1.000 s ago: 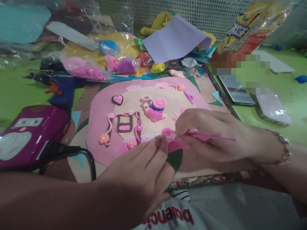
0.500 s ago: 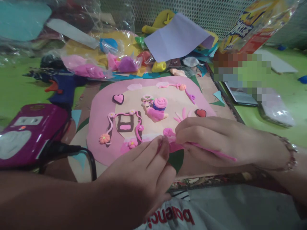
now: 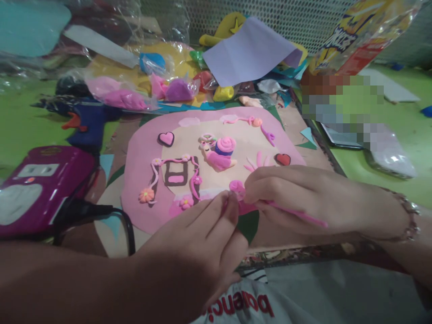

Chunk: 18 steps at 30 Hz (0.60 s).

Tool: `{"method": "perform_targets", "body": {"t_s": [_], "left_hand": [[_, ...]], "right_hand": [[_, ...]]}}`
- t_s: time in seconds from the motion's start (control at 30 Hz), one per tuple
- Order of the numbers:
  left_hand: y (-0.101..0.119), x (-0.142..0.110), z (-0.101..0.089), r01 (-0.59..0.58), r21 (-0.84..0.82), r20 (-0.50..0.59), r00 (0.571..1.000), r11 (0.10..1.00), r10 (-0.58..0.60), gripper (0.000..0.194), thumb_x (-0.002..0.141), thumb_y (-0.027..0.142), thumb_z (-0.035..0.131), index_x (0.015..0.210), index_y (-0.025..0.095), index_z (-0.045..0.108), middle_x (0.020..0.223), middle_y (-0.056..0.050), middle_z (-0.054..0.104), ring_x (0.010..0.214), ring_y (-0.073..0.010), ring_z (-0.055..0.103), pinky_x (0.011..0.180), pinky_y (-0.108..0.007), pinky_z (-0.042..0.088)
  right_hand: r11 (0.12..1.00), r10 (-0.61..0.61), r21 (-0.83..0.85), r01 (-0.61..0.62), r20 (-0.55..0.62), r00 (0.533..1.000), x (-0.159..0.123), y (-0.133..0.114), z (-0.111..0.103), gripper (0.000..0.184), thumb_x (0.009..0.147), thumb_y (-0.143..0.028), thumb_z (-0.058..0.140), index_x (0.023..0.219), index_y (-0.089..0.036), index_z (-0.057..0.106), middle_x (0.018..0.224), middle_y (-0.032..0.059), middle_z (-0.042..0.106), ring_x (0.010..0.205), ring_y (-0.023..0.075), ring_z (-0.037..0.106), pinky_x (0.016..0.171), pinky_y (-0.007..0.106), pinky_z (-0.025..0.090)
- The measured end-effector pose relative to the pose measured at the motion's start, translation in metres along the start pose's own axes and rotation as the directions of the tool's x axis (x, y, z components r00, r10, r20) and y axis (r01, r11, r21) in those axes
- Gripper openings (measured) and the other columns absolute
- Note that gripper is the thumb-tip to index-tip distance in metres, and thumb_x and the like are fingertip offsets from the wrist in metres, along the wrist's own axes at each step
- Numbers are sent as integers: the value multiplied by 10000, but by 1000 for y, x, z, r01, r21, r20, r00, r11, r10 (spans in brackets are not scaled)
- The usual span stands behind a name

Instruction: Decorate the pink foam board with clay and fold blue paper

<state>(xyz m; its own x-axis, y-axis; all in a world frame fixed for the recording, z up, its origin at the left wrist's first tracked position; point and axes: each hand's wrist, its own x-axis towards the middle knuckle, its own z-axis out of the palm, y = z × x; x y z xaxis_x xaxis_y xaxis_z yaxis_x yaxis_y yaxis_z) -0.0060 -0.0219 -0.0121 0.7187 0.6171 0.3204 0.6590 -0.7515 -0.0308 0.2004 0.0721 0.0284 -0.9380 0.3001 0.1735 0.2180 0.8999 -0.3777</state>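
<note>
A pink paper piece with a cream centre carries modelling-clay shapes: a snail with a spiral shell, a brown frame, hearts and flowers. My right hand is closed on a thin pink clay strip, whose tail sticks out under the fingers. By its fingertips lies a pink clay flower at the paper's lower edge. My left hand pinches just below that flower, its fingertips close to the right ones. Whatever lies between the left fingertips is hidden.
Bagged clay lumps and a lilac sheet lie at the back. On the left sit a purple power box with a black plug and a blue glue gun. A phone lies at the right.
My right hand has shifted slightly left, and the tail of the pink clay strip has moved left with it. My left hand keeps its pinch in the same place.
</note>
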Motion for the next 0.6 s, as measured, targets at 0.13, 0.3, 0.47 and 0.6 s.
{"method": "perform_targets", "body": {"t_s": [0.13, 0.3, 0.47, 0.6], "left_hand": [[0, -1, 0, 0, -2, 12, 1000, 1000, 0, 350, 852, 411, 538, 1026, 107, 555, 1232, -189, 569, 1169, -310, 507, 1003, -401, 374], [-2, 0, -1, -27, 1, 3, 1000, 1000, 27, 330, 872, 392, 496, 1010, 95, 539, 1264, -222, 542, 1186, -319, 499, 1008, -397, 360], [0, 0, 0, 2, 26, 13, 1000, 1000, -2, 307, 893, 361, 459, 1033, 99, 538, 1256, -204, 551, 1175, -301, 508, 1013, -384, 348], [1, -1, 0, -2, 20, 12, 1000, 1000, 2, 367, 871, 401, 499, 1060, 89, 537, 1267, -212, 539, 1186, -308, 496, 1024, -384, 339]], "right_hand": [[1000, 5, 9, -4, -64, 998, 1, 0, -3, 135, 896, -131, 432, 951, -181, 545, 870, 49, 610, 772, 133, 580, 643, 233, 474], [1000, -20, -22, 16, -196, 980, 2, 2, -8, 141, 876, -94, 421, 932, -188, 511, 856, 41, 608, 799, 131, 595, 690, 235, 489], [1000, -3, -9, 2, -108, 994, 2, 1, -5, 97, 897, -129, 426, 928, -176, 506, 852, 42, 599, 802, 129, 593, 698, 237, 486], [1000, -3, -7, 2, -101, 995, 1, 0, -3, 103, 901, -131, 425, 941, -168, 513, 861, 53, 597, 805, 130, 587, 696, 237, 481]]}}
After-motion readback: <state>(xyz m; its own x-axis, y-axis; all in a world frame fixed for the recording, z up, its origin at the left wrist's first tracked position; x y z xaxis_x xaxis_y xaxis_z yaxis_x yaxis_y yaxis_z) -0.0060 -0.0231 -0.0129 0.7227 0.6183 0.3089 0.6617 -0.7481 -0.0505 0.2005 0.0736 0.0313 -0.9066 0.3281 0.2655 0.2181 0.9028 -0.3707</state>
